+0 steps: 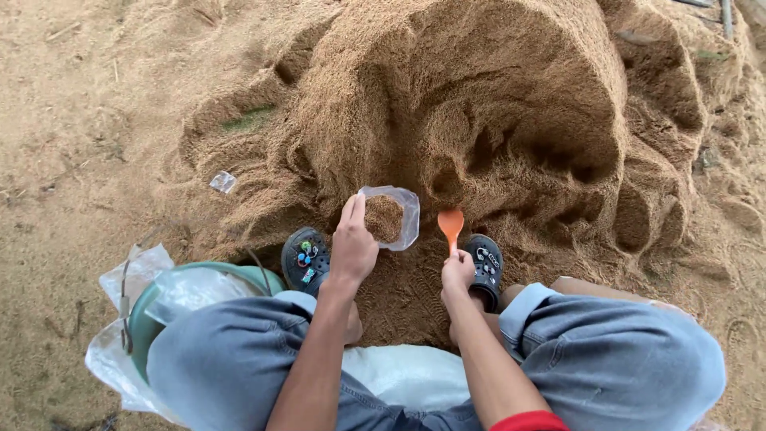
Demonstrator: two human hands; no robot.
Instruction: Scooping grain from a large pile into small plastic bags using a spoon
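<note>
I squat in front of a big heap of brown, husk-like material (479, 104). My left hand (353, 247) pinches the rim of a small clear plastic bag (396, 214), held open and partly filled with the brown material. My right hand (457, 271) grips the handle of an orange spoon (451, 224), its bowl pointing up toward the heap, just right of the bag. The spoon bowl looks bare.
My feet wear dark clogs with charms, one on the left (306, 259) and one on the right (484, 267). A green bucket (152, 311) lined with clear plastic stands at my left knee. A scrap of plastic (223, 182) lies on the sandy ground.
</note>
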